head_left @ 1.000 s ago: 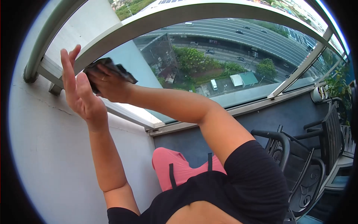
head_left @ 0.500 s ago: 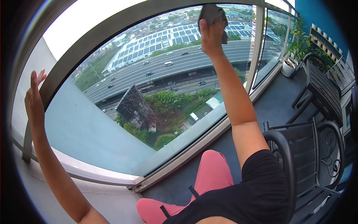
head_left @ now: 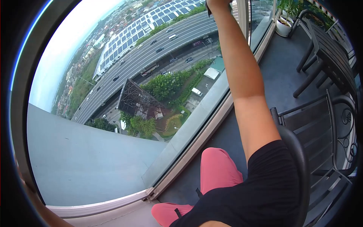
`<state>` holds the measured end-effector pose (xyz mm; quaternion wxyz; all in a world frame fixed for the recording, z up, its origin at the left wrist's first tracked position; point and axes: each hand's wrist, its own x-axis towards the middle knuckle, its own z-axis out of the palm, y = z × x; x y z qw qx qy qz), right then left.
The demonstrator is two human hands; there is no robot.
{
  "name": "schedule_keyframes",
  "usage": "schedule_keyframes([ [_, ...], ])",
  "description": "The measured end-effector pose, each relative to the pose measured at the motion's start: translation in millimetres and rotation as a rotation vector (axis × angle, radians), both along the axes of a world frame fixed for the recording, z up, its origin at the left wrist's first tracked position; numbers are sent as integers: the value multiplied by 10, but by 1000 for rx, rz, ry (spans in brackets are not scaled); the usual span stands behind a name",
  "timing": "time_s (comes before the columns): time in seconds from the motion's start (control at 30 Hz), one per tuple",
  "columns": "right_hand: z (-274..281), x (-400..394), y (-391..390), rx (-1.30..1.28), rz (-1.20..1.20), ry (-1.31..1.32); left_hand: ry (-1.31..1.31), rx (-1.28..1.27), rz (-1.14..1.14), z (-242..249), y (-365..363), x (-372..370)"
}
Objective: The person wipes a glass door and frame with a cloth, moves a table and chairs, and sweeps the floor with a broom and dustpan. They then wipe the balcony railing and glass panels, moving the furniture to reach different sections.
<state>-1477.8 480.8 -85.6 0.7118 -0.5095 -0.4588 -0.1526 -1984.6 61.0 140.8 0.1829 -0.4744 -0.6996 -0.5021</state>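
Note:
My right hand (head_left: 219,4) is at the top edge of the view, cut off by it. A dark cloth (head_left: 208,8) shows as a sliver beside the hand, held against the glass panel (head_left: 94,162) of the balcony railing. Most of the cloth and my fingers are out of sight. Only a strip of my left forearm (head_left: 43,210) appears at the lower left border, near the railing frame; the left hand is beyond the picture.
A dark metal chair (head_left: 310,128) stands close on my right, with a slatted table (head_left: 332,53) behind it. Farther back is a white plant pot (head_left: 283,27). The bottom rail (head_left: 211,132) runs along the floor. Through the glass lie a highway and rooftops far below.
The view has tilted down and rotated. My right hand with the cloth now sits at the top edge. My left hand, earlier raised by the railing frame with fingers extended, has left the view.

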Motion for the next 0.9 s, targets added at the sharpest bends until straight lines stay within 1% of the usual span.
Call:
schedule_keyframes([
  [0.03, -531, -32, -41, 48, 77, 112, 8, -8, 18, -25, 12, 63],
  [0.1, -1844, -124, -29, 128, 195, 383, 21, -25, 14, -66, 92, 157],
  [0.17, -3272, -220, -30, 81, 255, 698, 30, -35, 16, -72, 156, 192],
  [0.2, -3914, -231, -26, 27, 260, 782, 38, -40, 18, -72, 159, 196],
  [0.23, -4121, -233, -277, -399, 338, 1109, 47, -43, 15, -63, 164, 198],
  [0.27, -4784, -251, -94, -253, 417, 1321, 52, -47, 12, -50, 151, 174],
  [0.3, -4874, -281, -189, -392, 379, 1381, 56, -51, 5, -45, 152, 157],
  [0.33, -5471, -137, 127, -372, 427, 1492, 61, -52, -8, -2, 137, 115],
  [0.4, -4141, -406, -297, -458, 291, 1540, 67, -62, -33, 54, 139, 34],
  [0.43, -3652, -535, -409, -316, 287, 1223, 59, -64, -49, 87, 123, 6],
  [0.47, -3087, -689, -487, -148, 144, 996, 54, -64, -60, 107, 109, -39],
  [0.5, -2536, -874, -487, -11, 87, 686, 52, -70, -65, 125, 102, -50],
  [0.53, -1358, -1147, -1199, -111, 300, 611, 48, -70, -73, 141, 86, -50],
  [0.57, -767, -1425, -1283, -92, 413, 483, 42, -78, -83, 148, 74, -46],
  [0.6, -128, -1855, -1295, 118, 82, 376, 33, -92, -91, 139, 91, -15],
  [0.63, 484, -2111, -1571, 185, 149, 358, 22, -103, -99, 138, 101, 24],
  [0.67, 809, -2424, -1486, 235, -116, 254, 15, -114, -99, 105, 85, 52],
  [0.73, 952, -2449, -1818, 284, 218, 331, -10, -118, -84, 44, 3, 144],
  [0.77, 709, -2287, -1973, 123, 212, 60, -20, -123, -85, 32, -10, 178],
  [0.8, 418, -2323, -1833, 320, 155, 207, -29, -132, -85, 21, -40, 210],
  [0.83, -52, -2278, -1862, 206, 327, 181, -50, -140, -118, 10, -27, 210],
  [0.87, -647, -2223, -1769, 131, 278, 178, -15, -159, -92, -43, -27, 335],
  [0.9, -1309, -2143, -1740, 76, 397, 249, -8, -142, -88, -107, -34, 374],
])
